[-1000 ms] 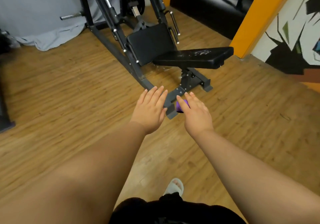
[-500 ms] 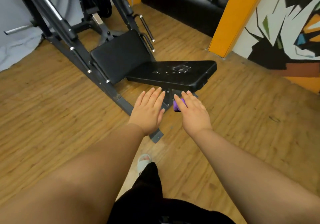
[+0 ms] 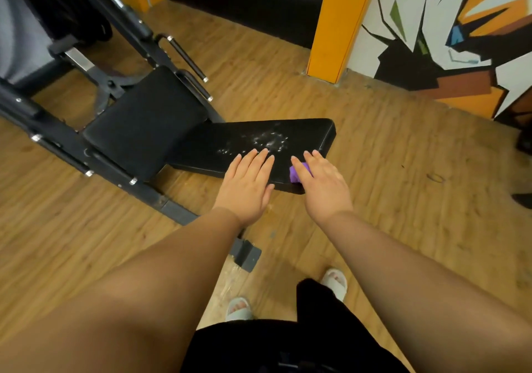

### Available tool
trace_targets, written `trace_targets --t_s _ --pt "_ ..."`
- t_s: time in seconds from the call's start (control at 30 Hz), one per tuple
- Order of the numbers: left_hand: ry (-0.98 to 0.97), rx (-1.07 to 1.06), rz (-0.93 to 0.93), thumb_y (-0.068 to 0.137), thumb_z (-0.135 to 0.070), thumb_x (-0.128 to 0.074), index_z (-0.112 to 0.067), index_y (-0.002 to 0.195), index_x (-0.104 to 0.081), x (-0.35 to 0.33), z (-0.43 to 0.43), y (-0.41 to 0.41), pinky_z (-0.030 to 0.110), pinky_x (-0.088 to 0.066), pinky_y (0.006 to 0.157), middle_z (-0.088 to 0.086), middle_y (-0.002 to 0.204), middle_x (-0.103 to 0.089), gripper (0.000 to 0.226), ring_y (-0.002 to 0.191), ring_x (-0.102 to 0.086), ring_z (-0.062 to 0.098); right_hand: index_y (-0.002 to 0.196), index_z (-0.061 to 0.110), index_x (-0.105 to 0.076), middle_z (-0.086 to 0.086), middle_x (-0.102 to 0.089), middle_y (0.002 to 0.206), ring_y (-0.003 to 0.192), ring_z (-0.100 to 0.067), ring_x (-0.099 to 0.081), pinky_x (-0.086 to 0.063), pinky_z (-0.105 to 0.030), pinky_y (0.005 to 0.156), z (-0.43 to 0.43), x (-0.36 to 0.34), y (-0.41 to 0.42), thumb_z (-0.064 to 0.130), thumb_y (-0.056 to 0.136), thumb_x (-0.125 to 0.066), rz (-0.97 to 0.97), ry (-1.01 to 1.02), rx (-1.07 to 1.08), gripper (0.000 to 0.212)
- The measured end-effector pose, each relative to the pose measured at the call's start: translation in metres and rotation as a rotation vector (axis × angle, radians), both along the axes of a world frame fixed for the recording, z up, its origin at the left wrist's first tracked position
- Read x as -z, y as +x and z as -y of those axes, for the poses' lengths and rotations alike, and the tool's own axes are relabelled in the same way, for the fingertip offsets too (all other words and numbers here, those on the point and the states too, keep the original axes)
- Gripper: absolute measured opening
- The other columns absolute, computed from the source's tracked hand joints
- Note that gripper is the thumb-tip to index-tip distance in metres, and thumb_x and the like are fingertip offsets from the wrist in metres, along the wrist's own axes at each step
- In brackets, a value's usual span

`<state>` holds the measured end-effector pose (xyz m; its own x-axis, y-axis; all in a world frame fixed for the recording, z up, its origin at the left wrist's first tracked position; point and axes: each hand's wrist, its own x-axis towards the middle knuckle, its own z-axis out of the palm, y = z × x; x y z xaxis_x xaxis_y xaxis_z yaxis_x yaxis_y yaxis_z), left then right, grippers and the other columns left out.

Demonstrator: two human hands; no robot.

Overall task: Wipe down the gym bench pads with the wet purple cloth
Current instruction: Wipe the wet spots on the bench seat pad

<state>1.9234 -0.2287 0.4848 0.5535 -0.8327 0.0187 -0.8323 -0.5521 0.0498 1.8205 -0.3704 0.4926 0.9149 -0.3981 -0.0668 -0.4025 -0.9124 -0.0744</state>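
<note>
The black bench has a flat seat pad (image 3: 236, 139) with white wet-looking specks (image 3: 270, 140) near its middle, and a tilted back pad (image 3: 144, 122) to its left. My right hand (image 3: 322, 185) hovers over the seat pad's near right corner. It holds the purple cloth (image 3: 296, 172) tucked under the palm beside the thumb, so only a small bunch shows. My left hand (image 3: 247, 182) is flat with straight fingers over the pad's near edge, fingertips close to the specks. Whether either hand touches the pad is unclear.
The machine's dark steel frame (image 3: 66, 153) runs diagonally on the left, and its foot (image 3: 246, 253) sticks out on the wooden floor near my slippers (image 3: 237, 308). An orange pillar (image 3: 336, 21) and a painted wall (image 3: 460, 27) stand behind. Dark shoes (image 3: 522, 199) show at the right edge.
I have stepped closer to the bench. Both hands, which were short of the pad before, now reach over the seat pad's near edge, the right one still carrying the cloth.
</note>
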Motion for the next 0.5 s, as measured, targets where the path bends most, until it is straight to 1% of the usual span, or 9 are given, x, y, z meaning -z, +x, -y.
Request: trace_targets --t_s 0.13,0.2,0.27,0.4,0.5 --pt "0.026 0.017 -0.009 0.103 -0.041 -0.027 -0.016 0.155 -0.01 0.008 0.047 0.019 0.038 0.007 0.118 0.004 0.163 -0.009 0.059 0.15 -0.003 0.021 0.155 0.023 -0.005 -0.006 -0.006 0.162 0.15 -0.022 0.002 -0.006 -0.034 0.121 0.049 0.01 0.025 0.005 0.093 -0.052 -0.022 -0.002 -0.026 0.08" --pt "0.03 -0.013 -0.015 0.104 -0.041 -0.025 -0.017 0.155 -0.008 0.012 0.072 0.028 0.037 0.009 0.118 0.004 0.163 -0.007 0.06 0.15 -0.001 0.021 0.155 0.024 -0.004 -0.006 -0.005 0.162 0.15 -0.021 0.003 -0.004 -0.033 0.12 0.077 0.015 0.039 0.006 0.095 -0.049 -0.031 0.004 -0.069 0.077" --pt "0.02 -0.079 -0.03 0.104 -0.041 -0.025 -0.018 0.155 -0.007 0.014 0.097 0.035 0.037 0.01 0.117 0.003 0.163 -0.006 0.06 0.15 -0.001 0.021 0.155 0.023 -0.003 -0.006 -0.005 0.162 0.15 -0.021 0.004 -0.003 -0.033 0.12 0.109 0.018 0.052 0.006 0.095 -0.047 -0.05 0.002 -0.133 0.076" --pt "-0.007 -0.229 -0.087 0.104 -0.041 -0.026 -0.017 0.155 -0.01 0.015 0.151 0.036 0.037 0.008 0.118 0.003 0.163 -0.009 0.058 0.15 -0.003 0.022 0.155 0.021 -0.003 -0.007 -0.006 0.162 0.15 -0.023 0.002 -0.006 -0.034 0.12 0.174 0.013 0.074 0.005 0.095 -0.05 -0.086 -0.032 -0.241 0.078" --pt "-0.037 -0.323 -0.087 0.103 -0.04 -0.027 -0.017 0.155 -0.012 0.019 0.186 0.035 0.036 0.009 0.117 0.003 0.163 -0.011 0.058 0.15 -0.006 0.022 0.155 0.022 -0.005 -0.005 -0.006 0.162 0.15 -0.023 0.002 -0.007 -0.035 0.119 0.209 0.011 0.088 0.002 0.093 -0.051 -0.095 -0.012 -0.299 0.08"
